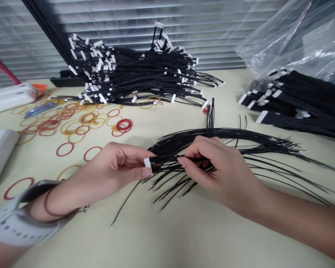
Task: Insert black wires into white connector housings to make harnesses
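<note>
The left hand (114, 163) pinches a small, blocky white plastic connector (147, 162) between thumb and forefinger, over the middle of the surface (123, 245). Just beside it, the right hand (223, 167) is closed at the fingertips on thin black wires (169, 159), smooth and glossy, that run from the connector. The hands are apart from each other, joined only by this short span of wire.

On the left wrist sit a watch with a pale, perforated rubbery strap (30, 227) and a thin dark red cord (46, 204). Beneath and behind the fingers lies a curved sheaf of loose wires (181, 138), fanned at the ends, some tipped with tiny metallic terminals (153, 190).

To the left, round red and yellow rubber bands (128, 127) are scattered, some overlapping in loops, near a crumpled-looking bluish translucent piece (40, 109) and two smooth white casings (12, 97).

Farther back rises a tangled heap of black cables (145, 70) bristling with white rectangular ends. On the right, flatter matte black bundles (309, 98), also white-ended, lie below a wrinkled, shiny clear plastic bag (284, 41). Horizontal slatted blinds (212, 22) stand behind.
</note>
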Motion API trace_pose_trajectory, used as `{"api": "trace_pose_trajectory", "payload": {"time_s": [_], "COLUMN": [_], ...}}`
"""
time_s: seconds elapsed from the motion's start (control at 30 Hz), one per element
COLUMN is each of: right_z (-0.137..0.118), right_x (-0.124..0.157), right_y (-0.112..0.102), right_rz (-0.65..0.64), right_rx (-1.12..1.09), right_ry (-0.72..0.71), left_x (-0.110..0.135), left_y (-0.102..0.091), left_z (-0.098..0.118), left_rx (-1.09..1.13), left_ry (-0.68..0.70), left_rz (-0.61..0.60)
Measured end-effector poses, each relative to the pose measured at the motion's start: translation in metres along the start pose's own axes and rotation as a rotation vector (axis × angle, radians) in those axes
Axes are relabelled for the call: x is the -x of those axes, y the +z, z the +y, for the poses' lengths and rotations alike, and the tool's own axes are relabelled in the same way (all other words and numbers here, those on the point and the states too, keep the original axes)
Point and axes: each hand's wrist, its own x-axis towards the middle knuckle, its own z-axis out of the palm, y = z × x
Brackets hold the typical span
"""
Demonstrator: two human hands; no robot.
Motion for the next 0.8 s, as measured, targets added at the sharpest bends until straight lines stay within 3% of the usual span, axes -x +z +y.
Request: {"api": "trace_pose_trajectory", "payload": {"time_s": [0.27,0.47,0.8], "right_z": [0.0001,0.0028,0.0057], "right_x": [-0.0005,-0.0014,-0.0035], "right_y": [-0.0021,-0.0031,0.001], "right_rz": [-0.096,-0.176,-0.128], "right_rx": [-0.165,-0.29,-0.161], "right_ry": [-0.05,-0.029,-0.039], "left_x": [-0.0021,-0.0023,-0.0013], "left_y": [-0.0021,-0.0058,-0.0023], "left_z": [-0.0051,-0.0078,-0.0046], "left_rx": [0.018,-0.013,0.004], "left_ry": [0.003,0.014,0.006], "left_rz": [0.053,0.001,-0.002]}}
